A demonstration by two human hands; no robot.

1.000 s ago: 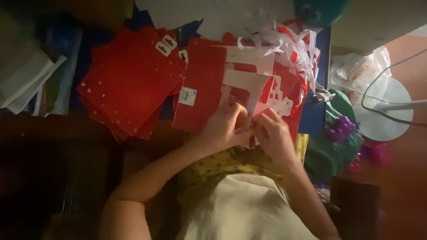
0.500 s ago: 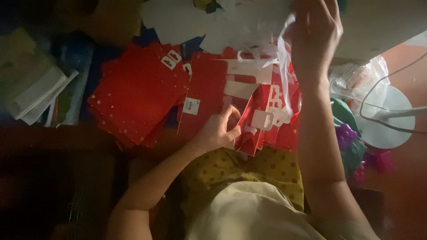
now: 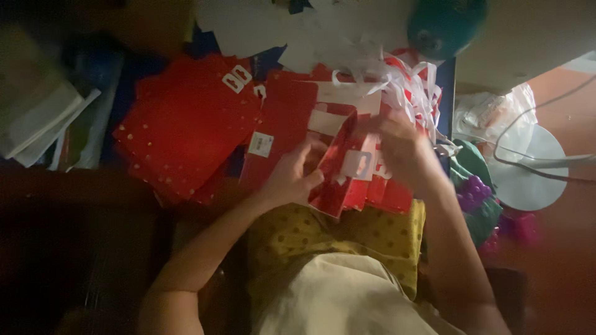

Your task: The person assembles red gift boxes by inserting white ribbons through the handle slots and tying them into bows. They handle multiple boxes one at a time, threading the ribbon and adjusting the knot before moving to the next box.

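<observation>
A wide heap of flat red gift bags (image 3: pixel 186 133) covers the middle of the surface, its speckled sheets fanning out to the left until they meet a stack of papers (image 3: pixel 43 118) at the left edge. To the right the heap ends at a tangle of white ribbon handles (image 3: pixel 403 84), and beyond it lie a crumpled plastic bag (image 3: pixel 490 115) and a round white disc (image 3: pixel 528 164), so little bare room shows on either side; the open space is near the body, over the yellow dotted cloth (image 3: pixel 347 232) on the lap. There a folded red gift bag (image 3: pixel 344 164) stands tilted, its long axis running from lower left to upper right, its top end toward the ribbons. The left hand (image 3: pixel 292 174) pinches its left edge with curled fingers. The right hand (image 3: pixel 400 146) grips its upper right side, fingers closed on it.
</observation>
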